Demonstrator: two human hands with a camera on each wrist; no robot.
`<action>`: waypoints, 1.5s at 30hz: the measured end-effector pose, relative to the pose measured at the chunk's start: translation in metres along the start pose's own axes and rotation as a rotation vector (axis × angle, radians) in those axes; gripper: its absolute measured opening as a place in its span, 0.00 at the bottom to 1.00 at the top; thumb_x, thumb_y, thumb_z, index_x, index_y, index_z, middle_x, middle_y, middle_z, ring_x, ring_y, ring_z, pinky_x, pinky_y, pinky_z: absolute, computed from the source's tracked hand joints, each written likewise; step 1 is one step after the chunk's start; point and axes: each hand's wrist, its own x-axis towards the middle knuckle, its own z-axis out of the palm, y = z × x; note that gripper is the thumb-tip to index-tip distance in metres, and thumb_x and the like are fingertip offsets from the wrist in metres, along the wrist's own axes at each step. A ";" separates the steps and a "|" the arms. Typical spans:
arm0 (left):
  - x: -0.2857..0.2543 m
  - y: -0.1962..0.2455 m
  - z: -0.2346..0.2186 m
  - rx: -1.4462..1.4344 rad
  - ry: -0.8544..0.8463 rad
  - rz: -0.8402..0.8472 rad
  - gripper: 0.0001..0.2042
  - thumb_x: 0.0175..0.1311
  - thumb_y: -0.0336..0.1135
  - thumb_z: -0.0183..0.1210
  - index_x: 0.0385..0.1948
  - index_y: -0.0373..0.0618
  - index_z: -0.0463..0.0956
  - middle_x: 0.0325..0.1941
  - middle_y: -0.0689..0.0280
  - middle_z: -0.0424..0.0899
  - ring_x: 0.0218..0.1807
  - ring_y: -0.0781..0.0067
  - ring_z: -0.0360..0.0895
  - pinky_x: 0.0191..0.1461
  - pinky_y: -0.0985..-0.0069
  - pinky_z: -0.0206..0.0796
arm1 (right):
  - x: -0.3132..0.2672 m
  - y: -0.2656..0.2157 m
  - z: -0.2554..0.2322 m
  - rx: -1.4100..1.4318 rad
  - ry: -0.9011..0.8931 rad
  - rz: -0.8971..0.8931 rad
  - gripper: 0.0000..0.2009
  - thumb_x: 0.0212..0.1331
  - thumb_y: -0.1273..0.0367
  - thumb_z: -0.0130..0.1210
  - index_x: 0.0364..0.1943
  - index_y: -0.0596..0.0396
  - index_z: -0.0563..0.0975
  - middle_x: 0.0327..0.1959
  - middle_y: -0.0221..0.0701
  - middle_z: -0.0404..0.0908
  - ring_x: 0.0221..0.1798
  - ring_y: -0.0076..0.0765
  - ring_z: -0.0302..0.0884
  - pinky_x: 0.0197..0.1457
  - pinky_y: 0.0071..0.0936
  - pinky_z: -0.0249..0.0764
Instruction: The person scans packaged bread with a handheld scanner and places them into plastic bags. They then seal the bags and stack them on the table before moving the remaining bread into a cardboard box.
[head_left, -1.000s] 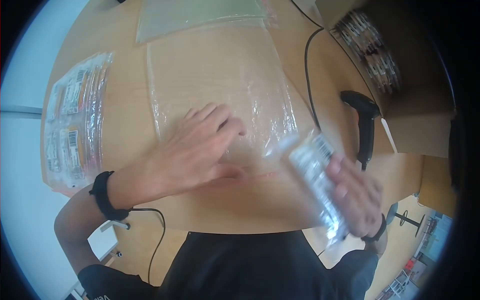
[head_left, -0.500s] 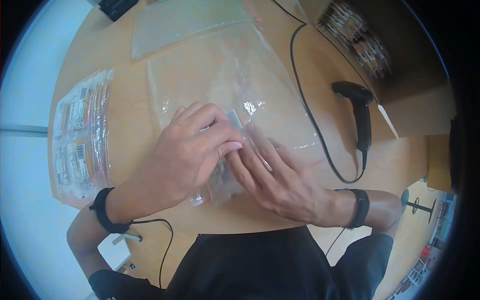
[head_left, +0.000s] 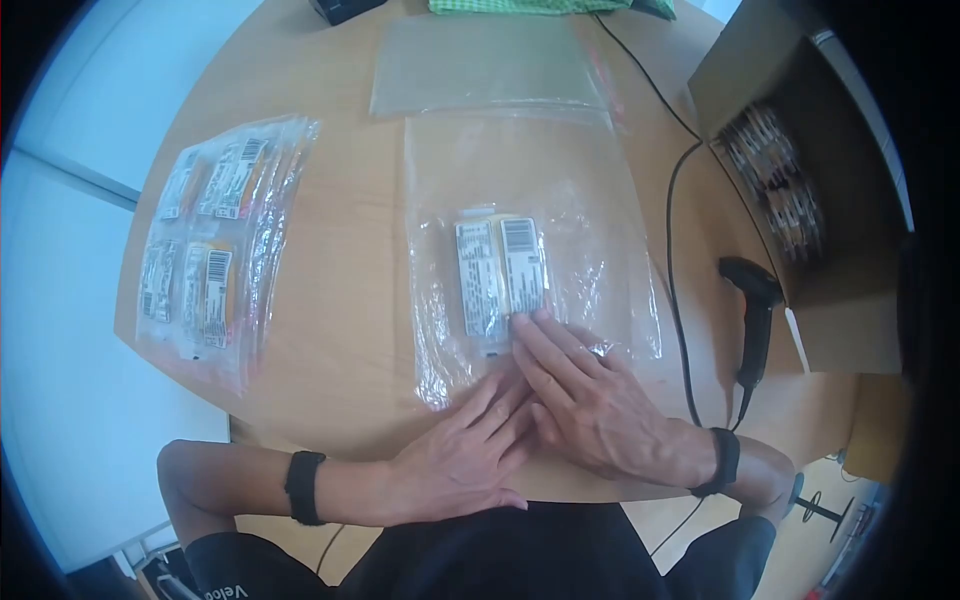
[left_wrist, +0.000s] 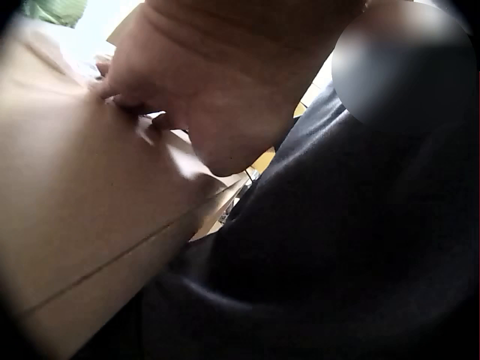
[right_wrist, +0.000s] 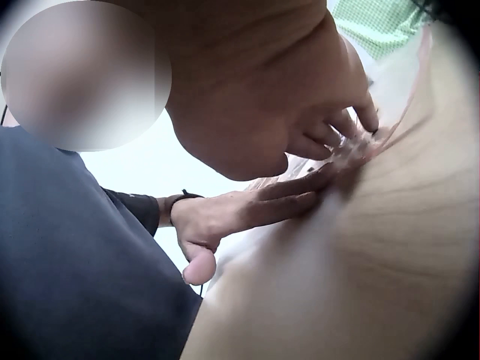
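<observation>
A large clear plastic bag (head_left: 590,190) lies flat on the table before me. Two white barcode labels show side by side on the clear-wrapped packet (head_left: 500,275) at the bag's lower middle. My right hand (head_left: 605,410) rests on the bag, straight fingertips at the packet's lower right corner. Lower down, my left hand (head_left: 465,455) stretches its fingers to the bag's near edge, their tips partly hidden by the right hand. In the right wrist view, the left hand (right_wrist: 214,221) extends flat beneath the right, thumb apart.
Filled clear bags of labelled packets (head_left: 215,230) are stacked at the left. Another clear bag stack (head_left: 480,65) lies behind. A black barcode scanner (head_left: 757,320) and its cable (head_left: 672,240) are at the right, beside a cardboard box (head_left: 850,310) holding several packets.
The right hand brought the packet over from the right and has released it at the bag. Both hands have drawn down toward the near edge, fingers now straightened. The head view has shifted.
</observation>
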 end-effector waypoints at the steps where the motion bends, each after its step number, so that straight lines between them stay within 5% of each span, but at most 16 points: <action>1: -0.002 0.003 0.001 -0.045 -0.057 -0.008 0.37 0.70 0.67 0.53 0.58 0.35 0.78 0.64 0.43 0.78 0.72 0.40 0.71 0.83 0.40 0.51 | 0.006 -0.002 0.002 0.014 0.023 0.015 0.32 0.62 0.69 0.60 0.70 0.70 0.70 0.79 0.53 0.63 0.80 0.58 0.64 0.79 0.53 0.64; 6: -0.003 0.012 -0.005 -0.049 -0.106 0.027 0.46 0.63 0.68 0.61 0.72 0.35 0.67 0.76 0.46 0.67 0.78 0.43 0.63 0.83 0.43 0.50 | 0.066 0.029 0.037 -0.080 0.265 0.000 0.31 0.63 0.67 0.60 0.68 0.72 0.71 0.77 0.56 0.65 0.81 0.60 0.62 0.81 0.54 0.60; 11: 0.000 0.013 -0.012 0.006 -0.129 0.037 0.45 0.65 0.68 0.59 0.71 0.35 0.69 0.78 0.47 0.66 0.79 0.43 0.62 0.83 0.44 0.50 | 0.088 0.041 0.058 -0.210 0.454 0.053 0.32 0.60 0.63 0.60 0.66 0.73 0.73 0.77 0.61 0.64 0.79 0.63 0.62 0.82 0.58 0.56; 15: -0.010 0.016 -0.008 -0.036 -0.293 0.031 0.41 0.68 0.66 0.57 0.69 0.37 0.71 0.74 0.47 0.70 0.78 0.41 0.64 0.79 0.43 0.54 | 0.022 -0.015 0.001 -0.171 -0.139 -0.351 0.25 0.54 0.61 0.63 0.53 0.65 0.81 0.59 0.51 0.81 0.69 0.54 0.78 0.73 0.52 0.71; 17: -0.006 0.009 -0.008 -0.098 -0.179 0.058 0.39 0.68 0.64 0.58 0.68 0.38 0.72 0.72 0.47 0.72 0.77 0.43 0.64 0.78 0.42 0.57 | -0.009 -0.035 -0.040 0.001 -0.063 -0.360 0.16 0.55 0.65 0.62 0.46 0.59 0.83 0.45 0.41 0.84 0.53 0.46 0.85 0.53 0.41 0.83; 21: 0.006 0.004 -0.026 0.035 -0.094 0.144 0.35 0.65 0.63 0.64 0.66 0.45 0.78 0.70 0.48 0.74 0.74 0.41 0.69 0.75 0.48 0.63 | -0.021 0.042 -0.127 -0.381 0.383 -0.135 0.12 0.50 0.67 0.65 0.38 0.53 0.79 0.39 0.36 0.83 0.39 0.45 0.84 0.39 0.36 0.83; 22: 0.007 0.004 -0.030 0.059 -0.111 0.160 0.36 0.65 0.63 0.64 0.66 0.44 0.77 0.70 0.47 0.74 0.74 0.40 0.69 0.75 0.47 0.63 | -0.024 0.078 -0.144 -0.478 0.347 0.108 0.11 0.55 0.67 0.65 0.41 0.53 0.80 0.40 0.37 0.84 0.41 0.47 0.85 0.41 0.38 0.84; 24: 0.009 0.004 -0.039 0.073 -0.119 0.183 0.34 0.68 0.60 0.64 0.67 0.44 0.77 0.69 0.46 0.75 0.72 0.43 0.72 0.74 0.52 0.65 | -0.017 0.156 -0.158 -0.659 0.646 0.388 0.15 0.61 0.65 0.65 0.50 0.56 0.81 0.44 0.43 0.86 0.47 0.57 0.85 0.47 0.47 0.84; 25: 0.009 0.004 -0.040 0.083 -0.113 0.185 0.34 0.68 0.60 0.64 0.67 0.44 0.77 0.69 0.46 0.75 0.72 0.43 0.72 0.74 0.52 0.65 | -0.021 0.188 -0.171 -0.682 0.653 0.466 0.17 0.63 0.63 0.65 0.53 0.56 0.81 0.46 0.46 0.86 0.47 0.59 0.85 0.51 0.50 0.84; 27: 0.009 0.007 -0.043 -0.114 -0.023 0.224 0.32 0.70 0.43 0.63 0.67 0.24 0.70 0.71 0.35 0.71 0.71 0.36 0.71 0.74 0.52 0.68 | -0.038 0.266 -0.180 -0.745 0.550 0.744 0.18 0.66 0.59 0.63 0.54 0.55 0.81 0.47 0.48 0.88 0.48 0.60 0.86 0.55 0.52 0.83; 28: 0.013 0.007 -0.048 -0.104 -0.014 0.216 0.32 0.70 0.43 0.63 0.67 0.24 0.70 0.71 0.35 0.71 0.71 0.36 0.71 0.74 0.52 0.68 | -0.044 0.281 -0.186 -0.656 0.431 0.919 0.18 0.67 0.58 0.62 0.54 0.55 0.81 0.47 0.47 0.88 0.48 0.59 0.87 0.55 0.51 0.82; 31: 0.032 -0.005 -0.070 -0.257 -0.022 0.108 0.31 0.71 0.57 0.63 0.67 0.42 0.76 0.69 0.45 0.76 0.70 0.44 0.74 0.72 0.57 0.68 | -0.060 0.300 -0.190 -0.383 0.514 0.929 0.18 0.68 0.57 0.62 0.53 0.55 0.81 0.47 0.46 0.89 0.48 0.57 0.88 0.52 0.48 0.82; 37: 0.107 -0.049 -0.084 -1.930 0.126 -0.517 0.36 0.82 0.62 0.46 0.76 0.36 0.63 0.69 0.51 0.78 0.70 0.54 0.77 0.76 0.60 0.68 | -0.043 0.181 -0.160 -0.514 1.007 0.492 0.07 0.66 0.70 0.64 0.40 0.58 0.79 0.48 0.42 0.89 0.43 0.52 0.88 0.42 0.40 0.81; 40: 0.142 -0.063 -0.084 -2.303 0.146 -0.429 0.37 0.82 0.63 0.44 0.74 0.35 0.63 0.69 0.50 0.78 0.69 0.57 0.78 0.76 0.61 0.70 | -0.039 0.112 -0.133 -0.722 0.859 0.036 0.05 0.61 0.77 0.64 0.37 0.58 0.78 0.51 0.43 0.89 0.40 0.46 0.88 0.37 0.35 0.79; 42: 0.155 -0.070 -0.086 -2.233 0.178 -0.364 0.35 0.83 0.59 0.47 0.73 0.34 0.64 0.68 0.51 0.79 0.68 0.58 0.79 0.75 0.61 0.70 | -0.041 0.066 -0.115 -0.694 0.610 -0.186 0.05 0.62 0.73 0.64 0.36 0.56 0.78 0.56 0.49 0.87 0.50 0.44 0.90 0.37 0.31 0.78; 45: 0.164 -0.082 -0.071 -2.050 0.172 -0.273 0.30 0.78 0.46 0.61 0.73 0.37 0.64 0.67 0.55 0.80 0.63 0.63 0.83 0.66 0.65 0.77 | -0.047 0.031 -0.092 -0.815 0.459 -0.178 0.09 0.63 0.69 0.66 0.42 0.58 0.82 0.58 0.47 0.86 0.56 0.48 0.88 0.51 0.33 0.80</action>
